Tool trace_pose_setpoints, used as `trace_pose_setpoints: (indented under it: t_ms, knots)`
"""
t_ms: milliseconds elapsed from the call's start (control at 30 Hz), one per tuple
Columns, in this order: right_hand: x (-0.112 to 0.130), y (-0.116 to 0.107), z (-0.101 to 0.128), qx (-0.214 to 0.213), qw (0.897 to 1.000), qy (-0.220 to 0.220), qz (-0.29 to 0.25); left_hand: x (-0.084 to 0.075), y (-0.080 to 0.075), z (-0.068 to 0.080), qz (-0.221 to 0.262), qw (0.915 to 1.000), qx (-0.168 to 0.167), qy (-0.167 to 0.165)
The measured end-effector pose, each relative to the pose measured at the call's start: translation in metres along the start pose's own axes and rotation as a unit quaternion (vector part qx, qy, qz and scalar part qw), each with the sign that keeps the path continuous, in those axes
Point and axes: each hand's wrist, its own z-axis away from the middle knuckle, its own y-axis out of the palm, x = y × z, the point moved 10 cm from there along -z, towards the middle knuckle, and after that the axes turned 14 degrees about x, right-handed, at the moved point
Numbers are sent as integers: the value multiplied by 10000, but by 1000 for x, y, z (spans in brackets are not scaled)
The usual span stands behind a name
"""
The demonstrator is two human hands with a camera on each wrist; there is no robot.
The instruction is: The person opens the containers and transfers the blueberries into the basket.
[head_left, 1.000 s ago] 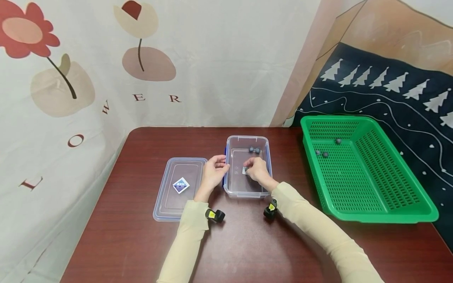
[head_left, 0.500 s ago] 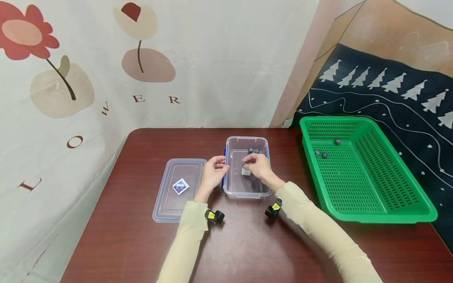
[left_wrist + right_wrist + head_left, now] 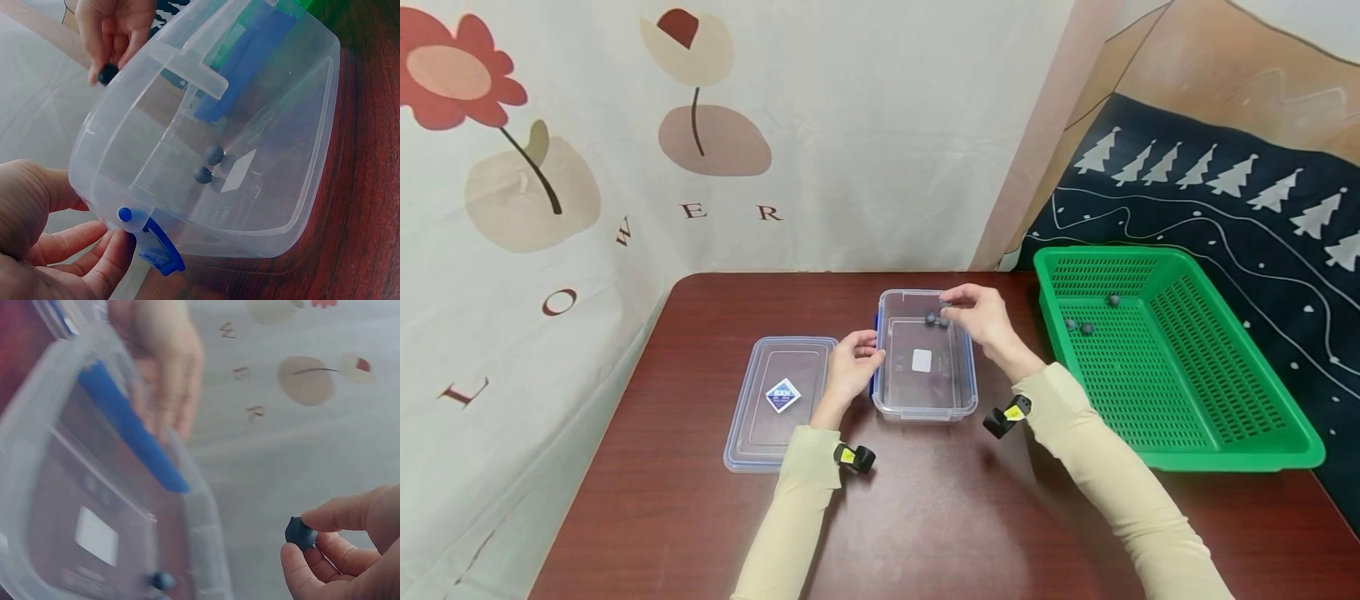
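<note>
A clear plastic box (image 3: 925,412) with blue latches stands lidless on the table. My left hand (image 3: 852,367) holds its left side, thumb near the rim and fingers against the outside by the blue latch (image 3: 161,250). Over the far right part of the box, my right hand (image 3: 988,321) pinches a blueberry (image 3: 300,534) between thumb and fingers. Inside, two more blueberries (image 3: 214,155) lie on the bottom near the far end. A white square label (image 3: 921,360) shows on the box bottom.
To the left lies the box's clear lid (image 3: 748,437), blue-edged with a diamond sticker (image 3: 783,395). A green slotted basket (image 3: 1210,461) on the right holds 3 blueberries (image 3: 1086,329). A printed cloth (image 3: 865,167) hangs behind the table.
From low in the box, my right hand has risen and moved away to the far right side, carrying a blueberry. The white label is now uncovered. My left hand stays put.
</note>
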Motion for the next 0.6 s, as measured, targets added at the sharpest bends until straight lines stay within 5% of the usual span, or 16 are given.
trace_pose_setpoints:
  t_ms: [600]
  knots:
    - [-4,-124,31,-852,9963,48,-45,1,1,-1,-96,9999,11,-86]
